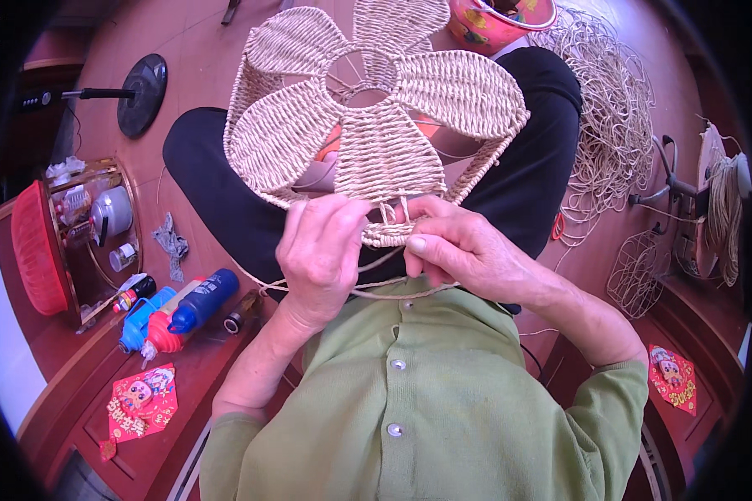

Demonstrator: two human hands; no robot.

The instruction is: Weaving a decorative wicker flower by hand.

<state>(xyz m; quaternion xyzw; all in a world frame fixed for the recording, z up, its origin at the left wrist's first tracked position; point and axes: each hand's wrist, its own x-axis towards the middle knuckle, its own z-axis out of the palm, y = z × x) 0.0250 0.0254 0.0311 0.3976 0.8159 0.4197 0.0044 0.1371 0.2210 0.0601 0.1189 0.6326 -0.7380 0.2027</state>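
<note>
A flower-shaped woven basket (390,159) of pale twisted cord rests on my lap, its petals spread round a ring-shaped centre. My left hand (322,250) pinches at the near edge, fingertips closed beside the lowest petal; what they grip is hidden. Across a small gap with bare upright strands, my right hand (455,246) holds the woven rim (386,235) between thumb and bent fingers. A loose length of cord (405,294) loops below both hands and trails off to the left.
A large tangle of cord (606,108) lies on the floor at right, near a pink bucket (501,23). Farther right stands a stool (702,200) with cord hung over it. Blue and red bottles (196,302), a rack (100,217) and a round black base (142,96) are at left.
</note>
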